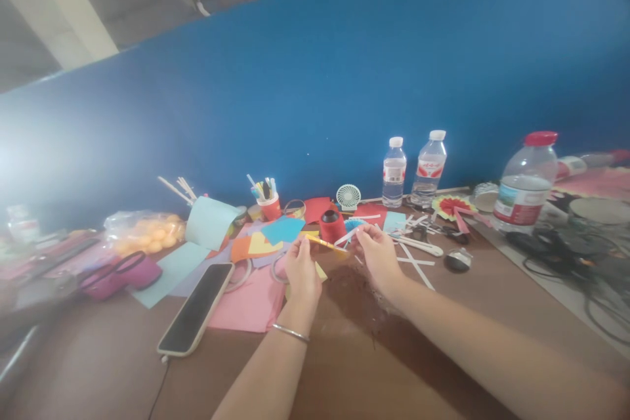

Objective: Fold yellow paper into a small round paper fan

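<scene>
My left hand (302,272), with a silver bangle at the wrist, is closed in a pinch on one end of a narrow yellow strip (325,242). The strip slants toward my right hand (378,257), held a little above the table. Those fingers are pinched on a thin white strip (347,237); whether they also touch the yellow one is unclear. Just behind the strips stands a red cone-shaped object (333,228) with a dark top. A blue pleated piece (352,224) shows beside it, partly covered by the white strip.
Coloured paper (246,305) and a phone (197,308) lie at left. A pen cup (268,207), small fan (348,197) and water bottles (394,174) line the blue partition (315,92). A utility knife (418,246), mouse (458,260), large bottle (525,187) and cables (556,269) are at right.
</scene>
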Demonstrator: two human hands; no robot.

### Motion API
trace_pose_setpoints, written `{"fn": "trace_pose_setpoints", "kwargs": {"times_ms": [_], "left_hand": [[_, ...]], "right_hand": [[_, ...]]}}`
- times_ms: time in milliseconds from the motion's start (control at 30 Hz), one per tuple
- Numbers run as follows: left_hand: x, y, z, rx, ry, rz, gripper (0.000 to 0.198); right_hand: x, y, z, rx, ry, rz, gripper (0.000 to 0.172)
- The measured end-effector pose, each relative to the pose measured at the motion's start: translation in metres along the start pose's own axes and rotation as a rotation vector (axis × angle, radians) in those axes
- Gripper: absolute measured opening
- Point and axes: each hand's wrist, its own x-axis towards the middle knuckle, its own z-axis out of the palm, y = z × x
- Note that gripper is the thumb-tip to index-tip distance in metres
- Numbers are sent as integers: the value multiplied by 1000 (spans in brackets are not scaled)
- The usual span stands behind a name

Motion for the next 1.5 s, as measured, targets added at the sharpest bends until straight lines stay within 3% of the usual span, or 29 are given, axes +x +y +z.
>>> {"fn": "trace_pose_setpoints", "kwargs": {"times_ms": [267, 467, 700, 900, 1000, 1067, 1167, 1267, 1400, 1500], "left_hand": [[17, -1, -11, -154, 122, -99, 8], [24, 0, -17, -110, 130, -72, 7], [27, 0, -20, -250, 188, -92, 8], [27, 4, -20, -273, 185, -79, 10], [25, 7, -16, -277, 160, -75, 13], [23, 9, -14, -281, 128, -66, 14], [22, 10, -11, -278, 77, -57, 15], [18, 10, -8, -221, -48, -85, 16], [8, 10, -3, -134, -346, -179, 13], [0, 11, 1, -119, -509, -264, 13]], "right_hand": [[17, 8, -12, 107, 292, -31, 6], [33, 8, -26, 124, 356, -61, 6], [48, 3, -40, 138, 437, -88, 7], [59, -7, -56, 1, 474, -157, 13], [57, -14, -57, -121, 426, -216, 15], [52, -17, -54, -287, 367, -336, 6], [41, -18, -47, -643, 175, -526, 18], [33, -17, -39, -697, -12, -455, 20], [27, -18, -28, -543, -269, -367, 22], [21, -20, -19, -655, -399, -368, 20]]}}
